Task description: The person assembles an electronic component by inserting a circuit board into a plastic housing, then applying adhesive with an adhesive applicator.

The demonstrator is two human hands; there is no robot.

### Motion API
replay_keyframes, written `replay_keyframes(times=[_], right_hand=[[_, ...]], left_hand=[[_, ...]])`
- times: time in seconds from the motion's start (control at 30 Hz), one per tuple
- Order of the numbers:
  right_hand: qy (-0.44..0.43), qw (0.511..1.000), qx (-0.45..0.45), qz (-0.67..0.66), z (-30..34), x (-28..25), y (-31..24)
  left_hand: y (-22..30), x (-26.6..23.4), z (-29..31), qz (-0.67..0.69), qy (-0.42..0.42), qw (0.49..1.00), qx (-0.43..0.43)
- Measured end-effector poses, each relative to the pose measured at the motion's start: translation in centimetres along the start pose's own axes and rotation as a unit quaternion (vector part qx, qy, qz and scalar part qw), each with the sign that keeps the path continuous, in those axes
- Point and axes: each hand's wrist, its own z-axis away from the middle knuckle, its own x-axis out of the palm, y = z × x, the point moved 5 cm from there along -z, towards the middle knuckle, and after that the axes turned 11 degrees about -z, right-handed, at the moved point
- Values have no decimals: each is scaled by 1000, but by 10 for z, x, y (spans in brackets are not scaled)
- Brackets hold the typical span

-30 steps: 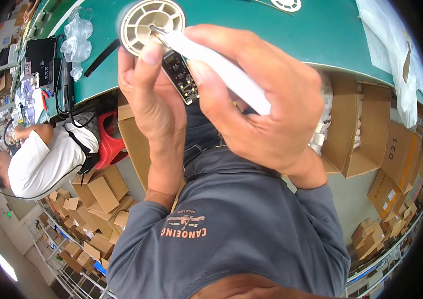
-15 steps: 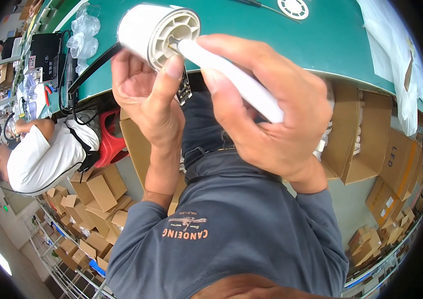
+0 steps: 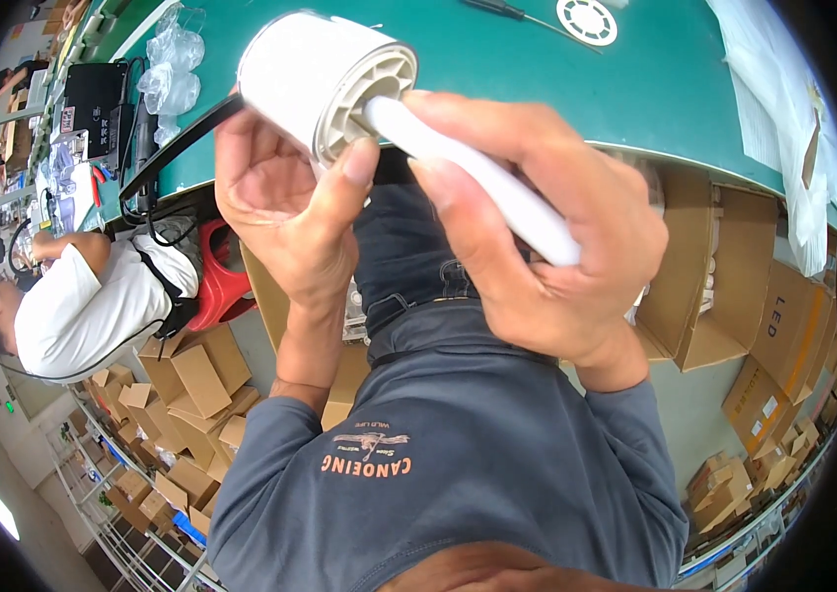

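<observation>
A white cylinder (image 3: 305,74) with a ribbed, spoked end is tilted above the near edge of the green table. My left hand (image 3: 285,212) is closed round its underside, the thumb against the ribbed end. In my right hand (image 3: 571,222) is a smooth white rod (image 3: 502,187), gripped between thumb and fingers. The rod's narrow end meets the middle of the cylinder's ribbed end; whether it sits inside cannot be made out. A flat black strip (image 3: 181,141) runs from beside the cylinder toward the lower left.
On the green table (image 3: 497,74) lie a screwdriver (image 3: 495,8), a white slotted ring (image 3: 587,22) and clear plastic packaging (image 3: 170,74). White sheeting (image 3: 773,109) drapes over the right edge. A co-worker (image 3: 93,316) sits at left near a red stool (image 3: 221,281). Cardboard boxes (image 3: 714,266) stand below.
Both hands have shifted slightly right and down with the cylinder and rod. The dark tip at the rod's end and the circuit board below the left hand, visible before, are now hidden.
</observation>
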Motion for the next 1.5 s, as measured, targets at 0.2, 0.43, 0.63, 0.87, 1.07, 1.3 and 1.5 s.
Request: replay_keyframes(times=[0.2, 0.43, 0.63, 0.87, 1.07, 1.3, 1.5], right_hand=[[-11, 1000, 1, 11, 0, 2, -2], [11, 999, 44, -27, -2, 3, 8], [22, 995, 96, -12, 0, 0, 7], [19, 996, 82, 1, 2, 0, 11], [33, 993, 110, -18, 4, 5, 21], [17, 981, 186, -53, 1, -8, 16], [160, 957, 166, 174, 11, -112, 42]], left_hand=[[3, -3, 0, -72, -14, 997, 2], [-2, -3, -4, -72, -2, 997, 15], [-3, -2, -6, -30, -5, 1000, -5], [-6, -2, -4, -43, -4, 999, -34], [-4, -5, -8, -76, -16, 997, -9], [-17, -10, -11, -11, 41, 998, -48], [-35, 8, -2, 178, -6, 960, -214]])
